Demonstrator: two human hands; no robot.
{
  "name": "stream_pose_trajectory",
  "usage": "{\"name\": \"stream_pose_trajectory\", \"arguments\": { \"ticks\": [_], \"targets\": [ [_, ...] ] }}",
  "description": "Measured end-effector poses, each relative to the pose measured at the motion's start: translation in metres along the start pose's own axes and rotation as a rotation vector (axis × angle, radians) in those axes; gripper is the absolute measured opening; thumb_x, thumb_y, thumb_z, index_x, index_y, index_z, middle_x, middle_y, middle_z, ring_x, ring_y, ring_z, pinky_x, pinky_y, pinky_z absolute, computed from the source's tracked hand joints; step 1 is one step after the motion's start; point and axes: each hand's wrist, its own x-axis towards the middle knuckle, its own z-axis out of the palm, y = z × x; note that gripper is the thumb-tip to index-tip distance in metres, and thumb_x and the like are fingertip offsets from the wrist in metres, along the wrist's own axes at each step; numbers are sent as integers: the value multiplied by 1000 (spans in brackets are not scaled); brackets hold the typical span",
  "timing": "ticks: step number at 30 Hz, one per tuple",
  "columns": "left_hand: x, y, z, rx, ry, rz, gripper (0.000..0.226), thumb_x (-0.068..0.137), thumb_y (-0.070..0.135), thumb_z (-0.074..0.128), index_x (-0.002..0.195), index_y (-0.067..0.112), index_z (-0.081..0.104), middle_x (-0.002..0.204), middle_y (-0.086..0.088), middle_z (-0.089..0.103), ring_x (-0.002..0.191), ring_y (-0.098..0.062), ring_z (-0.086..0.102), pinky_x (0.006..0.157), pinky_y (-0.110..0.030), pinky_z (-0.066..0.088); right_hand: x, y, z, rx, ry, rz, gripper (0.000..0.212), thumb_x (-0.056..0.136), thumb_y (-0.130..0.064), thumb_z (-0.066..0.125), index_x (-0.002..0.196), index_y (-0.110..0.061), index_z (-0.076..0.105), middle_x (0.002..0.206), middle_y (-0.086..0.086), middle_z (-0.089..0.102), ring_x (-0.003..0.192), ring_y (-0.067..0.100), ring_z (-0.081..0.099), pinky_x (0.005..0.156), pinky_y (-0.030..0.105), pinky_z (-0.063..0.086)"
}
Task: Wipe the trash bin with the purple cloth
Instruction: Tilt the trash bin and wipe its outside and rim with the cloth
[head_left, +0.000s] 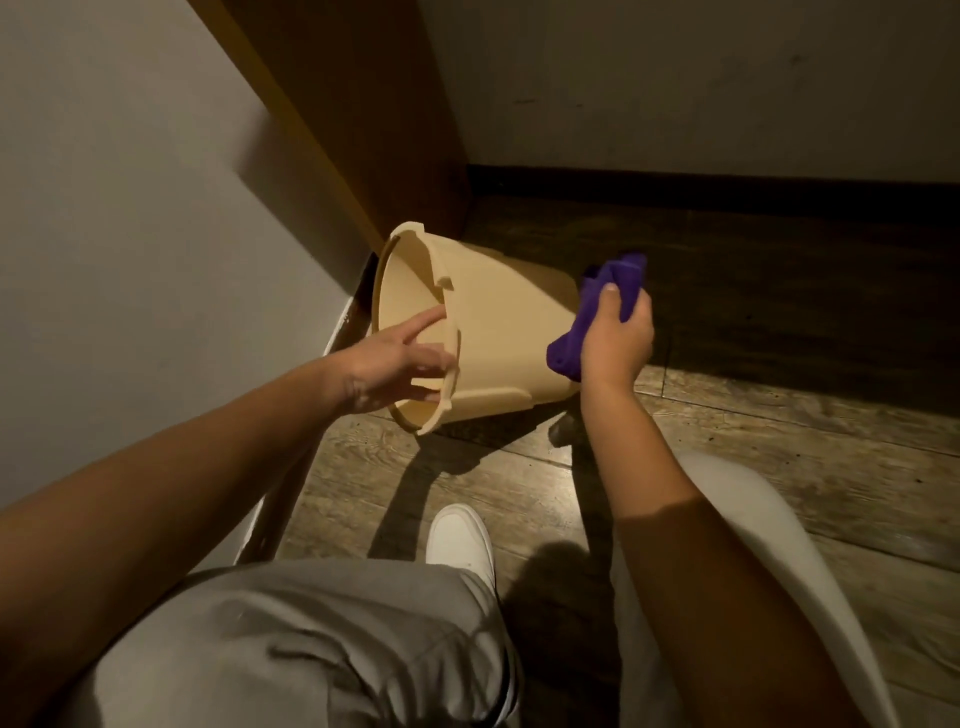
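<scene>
A beige plastic trash bin lies tipped on its side on the wooden floor, its open mouth turned towards me and to the left. My left hand grips the bin's rim, with fingers reaching inside the opening. My right hand is closed around a bunched purple cloth, held against the bin's outer wall near its base. Part of the cloth hangs below my fist.
A grey wall runs close on the left and a brown wooden panel stands behind the bin. A dark baseboard lines the far wall. My white shoe and bent knees fill the lower frame.
</scene>
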Motion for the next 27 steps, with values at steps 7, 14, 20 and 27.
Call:
{"name": "stream_pose_trajectory", "arguments": {
  "ticks": [7,14,20,27],
  "targets": [
    [-6,-3,35,78,49,-7,70,94,34,70,155,32,37,137,-8,65,124,-30,63,95,-44,53,-60,-10,43,-176,-324,-199,39,105,-37,53,142,-25,58,134,-1,62,115,14,59,93,32,45],
    [0,-8,45,25,160,-21,35,100,37,58,131,18,56,133,-14,63,123,-36,61,100,-51,54,-62,-4,45,-142,-365,-88,36,105,-37,53,138,-22,58,126,1,62,110,19,60,97,42,53],
    [-2,-6,43,58,334,18,29,103,15,53,131,13,58,127,-17,65,112,-35,66,97,-52,57,-56,-1,43,-247,-491,-43,38,105,-40,52,138,-22,57,125,2,65,111,23,63,93,40,54],
    [-14,1,35,125,232,144,21,103,17,54,114,10,70,97,-4,75,91,-20,71,78,-35,56,-79,-10,50,-473,-407,-552,45,103,-41,52,146,-28,52,148,2,52,125,20,51,100,37,46]
  ]
}}
